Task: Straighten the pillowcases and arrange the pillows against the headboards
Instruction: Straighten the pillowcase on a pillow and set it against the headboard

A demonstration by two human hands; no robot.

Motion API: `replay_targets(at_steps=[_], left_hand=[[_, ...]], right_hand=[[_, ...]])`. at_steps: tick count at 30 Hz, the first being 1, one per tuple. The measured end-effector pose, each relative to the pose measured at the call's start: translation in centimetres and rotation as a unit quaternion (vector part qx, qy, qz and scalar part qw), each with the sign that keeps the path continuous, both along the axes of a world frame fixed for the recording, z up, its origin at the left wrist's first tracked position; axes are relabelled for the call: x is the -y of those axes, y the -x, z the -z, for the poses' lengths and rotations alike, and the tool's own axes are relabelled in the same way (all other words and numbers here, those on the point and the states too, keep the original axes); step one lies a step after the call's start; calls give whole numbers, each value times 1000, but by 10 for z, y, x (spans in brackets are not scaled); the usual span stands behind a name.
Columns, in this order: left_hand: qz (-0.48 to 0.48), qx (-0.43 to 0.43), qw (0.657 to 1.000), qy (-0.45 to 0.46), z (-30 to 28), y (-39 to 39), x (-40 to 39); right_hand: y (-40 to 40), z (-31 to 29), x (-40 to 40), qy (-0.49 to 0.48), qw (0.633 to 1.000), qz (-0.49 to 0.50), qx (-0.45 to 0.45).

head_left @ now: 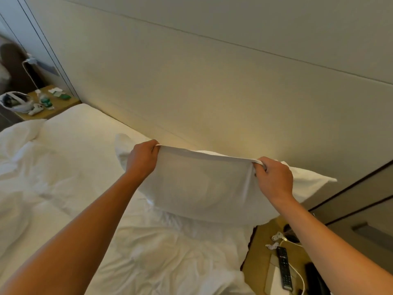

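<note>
The left hand (142,159) and right hand (274,177) each pinch an upper corner of the pillowcase (200,184), stretching its top edge taut at mid-frame. The pillow hangs lifted over the bed (148,252), just in front of the headboard (191,92). Straightening looks underway; placing it against the headboard remains, and the bedding lower left is rumpled.

Soft warm glow low on the headboard (212,92) — slight blur, wide-angle bending at the edges.

Hotel bedroom: padded headboard (212,81), white bedding (148,252), bedside tables (261,262).
</note>
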State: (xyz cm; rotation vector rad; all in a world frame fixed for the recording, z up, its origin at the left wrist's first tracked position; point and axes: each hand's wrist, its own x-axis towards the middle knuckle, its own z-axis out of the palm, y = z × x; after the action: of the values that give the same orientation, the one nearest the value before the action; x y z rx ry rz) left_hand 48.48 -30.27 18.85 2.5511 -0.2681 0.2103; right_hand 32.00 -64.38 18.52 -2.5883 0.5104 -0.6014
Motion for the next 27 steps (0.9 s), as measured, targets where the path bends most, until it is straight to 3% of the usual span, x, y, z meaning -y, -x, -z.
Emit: replay_targets(at_steps=[7, 18, 27], left_hand=[[11, -22, 1000, 8, 23, -11, 2], [-7, 77, 997, 18, -27, -74, -20], [-43, -53, 998, -6, 39, -81, -64]], right_hand=[[9, 37, -7, -24, 999, 3, -22], [-39, -3, -37, -104, 993, -26, 48], [-69, 53, -80, -109, 992, -29, -64]])
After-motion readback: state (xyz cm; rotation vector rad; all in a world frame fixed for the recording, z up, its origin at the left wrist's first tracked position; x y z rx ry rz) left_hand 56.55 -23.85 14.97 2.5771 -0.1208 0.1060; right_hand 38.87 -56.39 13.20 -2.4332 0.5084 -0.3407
